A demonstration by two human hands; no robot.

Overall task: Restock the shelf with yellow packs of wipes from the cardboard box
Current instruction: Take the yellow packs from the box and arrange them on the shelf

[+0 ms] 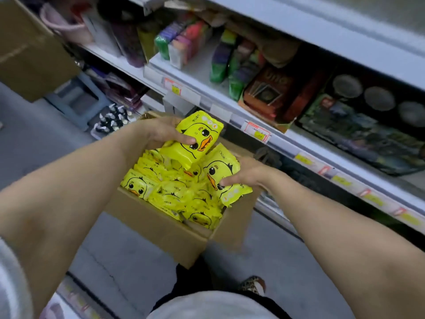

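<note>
Above the box [165,229], just short of the shelf [230,113]: holds two packs at once, one per hand, presumably to halve the trips. Grips the upper pack [200,134] in the left hand [161,132], thumb [187,140] flat across the printed face, other fingers wrapped behind and hidden; carries it tilted, clear of the load below and nearest the shelf edge. Grips the second pack [226,173] in the right hand [249,174], thumb on the face, remaining fingers beneath and out of sight; rests or hovers at the box's right wall, contact not determinable. Suits a soft pouch: broad pinch across the flat sides, not at a sealed end, to prevent folding or slipping. Leaves the remaining packs [170,192] jumbled in the box, filling it close to the rim; suggests an early stage of restocking. Has the box low and close to the shelf, flaps open, for a short reach; support underneath hidden, apart from a dark trouser leg [190,275] below. Shows no yellow packs on the visible tiers, only other goods and price tags [257,133]; cannot identify the target slot, owing also to blur. For the next move, expect a swing toward a free tier and a flat, face-out set-down.
</note>
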